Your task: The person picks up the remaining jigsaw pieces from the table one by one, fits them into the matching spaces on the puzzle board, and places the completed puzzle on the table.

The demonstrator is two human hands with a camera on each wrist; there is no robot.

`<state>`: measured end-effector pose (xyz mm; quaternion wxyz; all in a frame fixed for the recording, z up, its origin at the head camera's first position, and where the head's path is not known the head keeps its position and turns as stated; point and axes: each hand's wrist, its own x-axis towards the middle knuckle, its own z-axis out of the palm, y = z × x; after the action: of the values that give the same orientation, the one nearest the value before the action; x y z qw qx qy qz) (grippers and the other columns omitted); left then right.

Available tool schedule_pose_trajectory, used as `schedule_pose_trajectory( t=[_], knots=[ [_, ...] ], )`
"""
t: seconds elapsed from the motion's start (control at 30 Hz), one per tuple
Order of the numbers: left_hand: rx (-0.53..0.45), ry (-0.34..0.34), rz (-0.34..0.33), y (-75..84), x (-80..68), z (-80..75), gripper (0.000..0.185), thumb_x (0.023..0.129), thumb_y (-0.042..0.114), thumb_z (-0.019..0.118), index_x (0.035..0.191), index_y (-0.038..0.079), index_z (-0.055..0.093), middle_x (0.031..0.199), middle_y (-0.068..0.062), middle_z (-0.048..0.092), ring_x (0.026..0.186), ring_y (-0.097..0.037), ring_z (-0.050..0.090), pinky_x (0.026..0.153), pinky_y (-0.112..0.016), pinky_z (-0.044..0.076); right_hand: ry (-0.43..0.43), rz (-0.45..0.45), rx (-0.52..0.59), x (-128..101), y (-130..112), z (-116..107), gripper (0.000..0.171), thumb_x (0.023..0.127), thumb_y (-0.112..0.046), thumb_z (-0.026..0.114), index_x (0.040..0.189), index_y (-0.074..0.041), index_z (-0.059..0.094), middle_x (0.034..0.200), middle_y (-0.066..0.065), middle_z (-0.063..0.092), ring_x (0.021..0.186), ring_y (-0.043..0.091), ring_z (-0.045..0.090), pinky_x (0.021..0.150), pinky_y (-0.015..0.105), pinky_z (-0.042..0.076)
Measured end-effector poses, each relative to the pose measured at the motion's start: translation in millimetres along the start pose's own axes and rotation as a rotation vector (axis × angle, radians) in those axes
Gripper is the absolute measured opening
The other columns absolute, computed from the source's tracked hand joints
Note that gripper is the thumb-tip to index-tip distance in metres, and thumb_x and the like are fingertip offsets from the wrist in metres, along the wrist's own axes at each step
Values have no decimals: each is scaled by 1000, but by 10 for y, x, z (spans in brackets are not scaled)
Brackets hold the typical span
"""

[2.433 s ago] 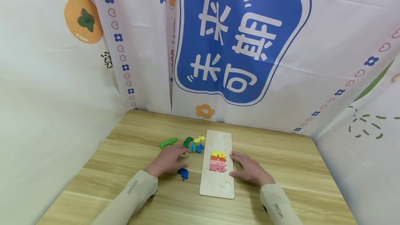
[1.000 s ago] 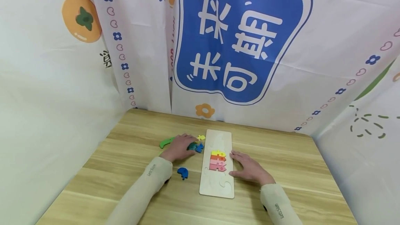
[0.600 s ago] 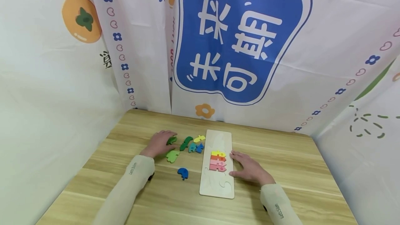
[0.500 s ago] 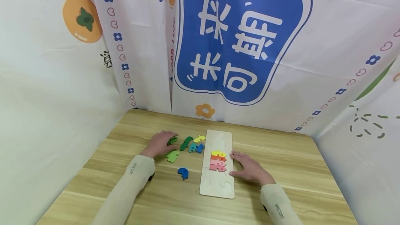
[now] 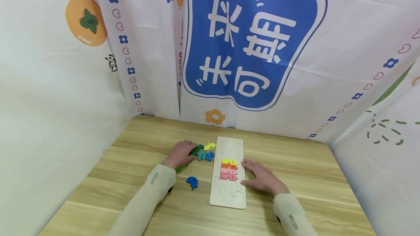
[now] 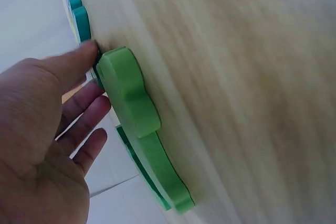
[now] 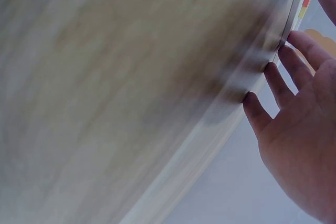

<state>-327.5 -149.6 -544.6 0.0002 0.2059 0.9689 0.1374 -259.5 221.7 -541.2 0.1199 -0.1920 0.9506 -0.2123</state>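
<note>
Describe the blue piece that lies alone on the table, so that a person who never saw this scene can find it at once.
Start at the pale wooden puzzle board in the middle of the table. Look just to its left, near its lower half: the blue piece lies there. Unlike the green, teal and yellow pieces crowded by the left hand, it is rounded, dark blue and apart from them.

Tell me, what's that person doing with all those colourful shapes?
A person is working on a wooden puzzle board on the table. Their left hand rests on the loose green pieces beside the board, fingers touching one. Their right hand lies flat against the board's edge. Four pieces, yellow to pink, already sit in the board. A blue piece lies apart.
</note>
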Motion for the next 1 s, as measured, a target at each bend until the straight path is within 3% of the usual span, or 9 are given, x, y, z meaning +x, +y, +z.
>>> schedule_pose_trajectory(
  t=[0.17,0.3,0.4,0.53,0.63,0.8,1.0],
  knots=[
    [-73,11,-22,50,-54,-42,46,101,21,69,144,7,59,131,-13,63,120,-31,63,106,-49,51,-1,-1,-7,-6,8,-5,82,91,-51,76,158,-16,45,168,5,35,155,36,30,124,60,28],
    [-196,55,-30,62,-94,-94,44,103,11,65,145,2,57,119,-10,61,105,-24,65,94,-43,57,-2,1,-12,-3,18,0,83,90,-53,76,158,-17,45,168,4,35,155,35,30,124,59,28],
    [-288,90,-22,45,-117,-116,42,102,6,63,144,0,58,115,-10,61,103,-23,65,93,-42,57,1,5,-5,7,32,15,83,90,-55,75,158,-18,45,168,3,34,156,35,29,124,59,28],
    [-414,77,-1,-5,-156,-130,38,103,4,62,141,4,63,130,-14,65,117,-31,65,100,-48,55,10,-3,6,12,46,27,83,90,-54,76,157,-17,45,168,4,35,155,36,30,123,60,28],
    [-533,49,15,-37,-184,-144,33,104,1,58,134,8,69,145,-16,60,131,-38,59,107,-54,51,12,-10,4,11,58,34,83,90,-54,76,157,-17,45,168,4,35,155,36,30,123,60,28],
    [-677,-10,4,-58,-208,-172,29,107,3,51,122,10,75,151,-13,57,141,-37,51,114,-56,43,11,-17,-3,14,59,38,82,90,-53,76,157,-16,45,168,4,35,155,35,30,123,60,28],
    [-743,-83,-20,-57,-237,-197,32,111,18,50,135,7,67,153,-11,56,146,-36,46,119,-55,38,13,-19,-1,8,39,30,82,91,-51,77,157,-16,45,168,5,35,155,36,30,123,60,28]
  ],
)
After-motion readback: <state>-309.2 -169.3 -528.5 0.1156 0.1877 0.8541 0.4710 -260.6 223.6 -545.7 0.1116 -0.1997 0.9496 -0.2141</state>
